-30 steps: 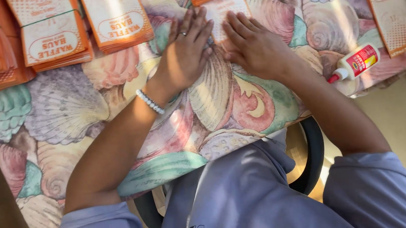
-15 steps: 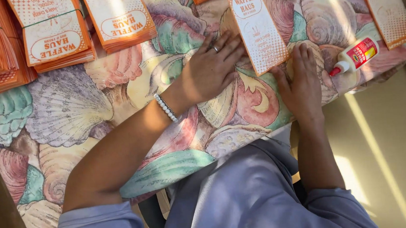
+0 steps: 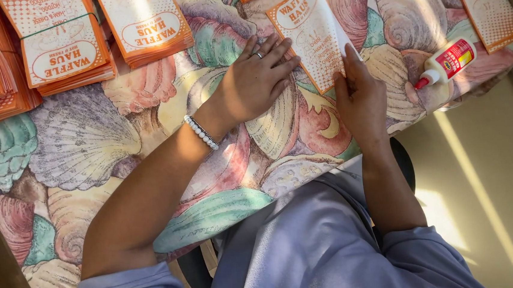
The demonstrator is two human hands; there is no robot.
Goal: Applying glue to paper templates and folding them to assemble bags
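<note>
Both hands lie open and flat on the orange paper bag (image 3: 312, 35): left hand (image 3: 255, 81) at its left edge, right hand (image 3: 358, 98) at its lower right corner; glue bottle (image 3: 449, 62) lies right of the bag.

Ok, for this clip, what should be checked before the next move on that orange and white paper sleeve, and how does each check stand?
1. Left hand pins the paper sleeve flat: ok, fingers rest on its left edge.
2. Right hand on the sleeve's right edge: ok, fingertips touch it where a white flap lifts.
3. Sleeve lies fully on the shell-print tablecloth: ok.
4. Glue bottle within reach: ok, it lies on its side just right of the right hand.
5. Glue bottle capped: cannot tell.
6. Glue already on the flap: cannot tell.
</note>
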